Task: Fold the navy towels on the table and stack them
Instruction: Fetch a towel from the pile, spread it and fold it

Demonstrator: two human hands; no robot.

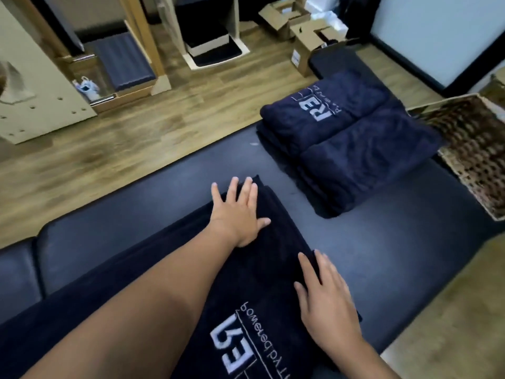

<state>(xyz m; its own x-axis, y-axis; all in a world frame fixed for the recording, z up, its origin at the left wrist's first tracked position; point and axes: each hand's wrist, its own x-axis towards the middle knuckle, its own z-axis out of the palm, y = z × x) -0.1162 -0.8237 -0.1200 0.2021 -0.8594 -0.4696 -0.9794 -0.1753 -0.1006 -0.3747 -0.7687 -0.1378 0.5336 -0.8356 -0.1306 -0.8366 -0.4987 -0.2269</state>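
Navy cloth fills the near part of the view: a towel (pixel 262 283) lies partly folded on the padded table (pixel 396 255), with white stitched letters showing at about 6 o'clock. The right hand (pixel 328 305), at about 5 o'clock, lies flat on the towel's right edge. Its fingers are straight and grip nothing. It looks like it is holding that edge down so the fold does not slip.

A little farther on, near the middle, the left hand (pixel 237 212) also lies flat, fingers spread wide, on the far corner of the same towel. It grasps nothing either. I think it is pressing and smoothing the cloth so the layers sit even and the corner lines up.

Beyond, at about 2 o'clock, a stack of folded towels (pixel 349 149) waits on the same table, well apart from the towel in hand. The top one shows white letters. This towel should probably go on that pile once it is folded smaller.

Just right of the stack, at 3 o'clock, is a woven basket (pixel 475 149). Farther away is a wood floor (pixel 123 138), and at 1 o'clock some open cardboard boxes (pixel 306 28).
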